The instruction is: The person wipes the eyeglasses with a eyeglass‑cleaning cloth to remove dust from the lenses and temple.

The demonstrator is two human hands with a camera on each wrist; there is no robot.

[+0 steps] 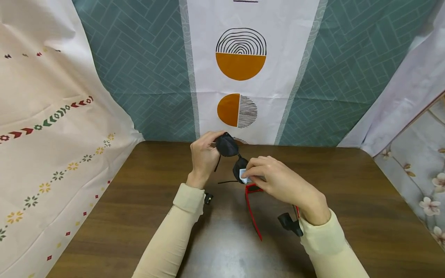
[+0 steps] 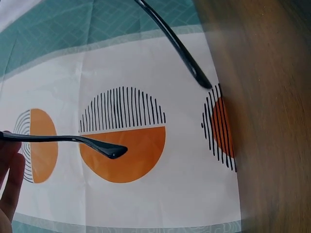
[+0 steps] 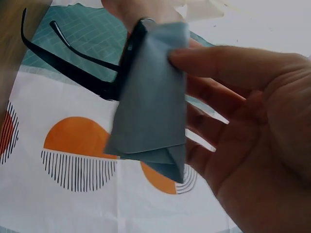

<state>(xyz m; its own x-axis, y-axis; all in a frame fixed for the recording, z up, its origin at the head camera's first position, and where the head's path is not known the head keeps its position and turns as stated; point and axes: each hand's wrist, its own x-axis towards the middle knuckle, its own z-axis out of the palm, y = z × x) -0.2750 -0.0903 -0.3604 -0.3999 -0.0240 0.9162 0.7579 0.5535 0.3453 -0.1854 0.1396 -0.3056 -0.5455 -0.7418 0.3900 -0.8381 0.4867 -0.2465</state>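
Observation:
Black sunglasses (image 1: 227,145) are held up over the far part of the table, tilted, with their temples (image 2: 180,48) unfolded. My left hand (image 1: 206,154) grips them by the lens at the upper left. A folded pale blue cloth (image 3: 153,97) is pinched between the thumb and fingers of my right hand (image 1: 278,177). In the head view that cloth overlaps the lower right lens. On the table below my right hand lies a pair of red-framed glasses (image 1: 251,212), partly hidden by the hand and forearm.
The brown wooden table (image 1: 139,216) ends at a hanging cloth (image 1: 156,69) with orange half-circles. A patterned white cloth (image 1: 52,154) hangs along the left side, and a floral one (image 1: 417,166) on the right. Black wrist cameras (image 1: 290,224) sit at both cuffs.

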